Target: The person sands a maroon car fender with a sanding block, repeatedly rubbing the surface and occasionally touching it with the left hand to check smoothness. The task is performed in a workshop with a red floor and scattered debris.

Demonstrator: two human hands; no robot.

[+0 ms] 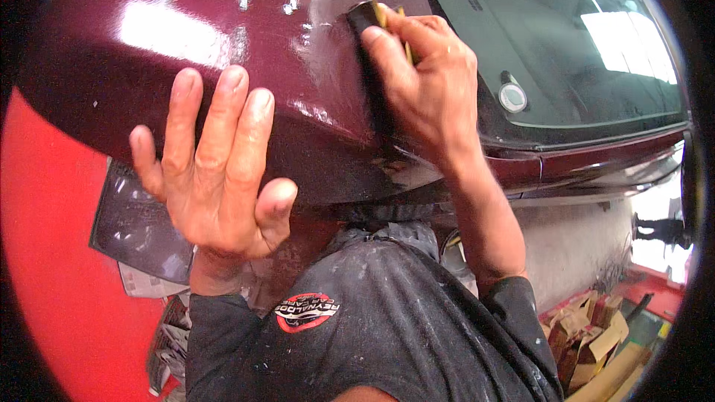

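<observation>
Right hand pinching black-and-yellow block against maroon panel. Left hand spread wide (panel contact: can't tell).

The bare left hand is open, back upward, its four fingers fanned forward and its thumb out to the right. The bare right hand is curled in a pinching grip, thumb opposite the fingers, its bare right forearm slanting forward and left.

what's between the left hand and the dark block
In the head view, just a bare stretch of shiny maroon panel separates the left hand from the dark block.
</observation>
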